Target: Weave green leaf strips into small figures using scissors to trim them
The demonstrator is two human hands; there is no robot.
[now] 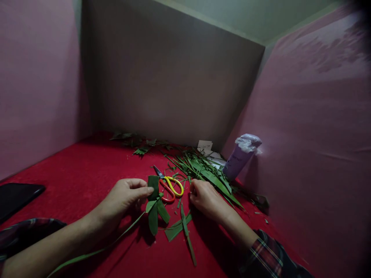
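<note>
Between thumb and fingers, my left hand (124, 197) pinches a piece made of green leaves (155, 216). Its wide top strip stands upright, several leaf lobes hang below a small knot, and a long thin strip trails toward the lower left. My right hand (204, 196) is closed, fingers curled down near the leaf pile; whatever it may hold is hidden. Scissors (171, 189) with one red and one yellow handle lie between the hands, blades pointing away to the upper left. Nearer to me lie cut leaf strips (185, 231), crossing each other on the red cloth.
A heap of long green leaves (207, 172) spreads behind my right hand. Beside it leans a purple cup-like container (239, 158) topped with clear plastic. White cards (205, 145) and leafy sprigs (142, 150) lie at the back. A black phone (19, 199) rests on the red cloth (75, 166) at left.
</note>
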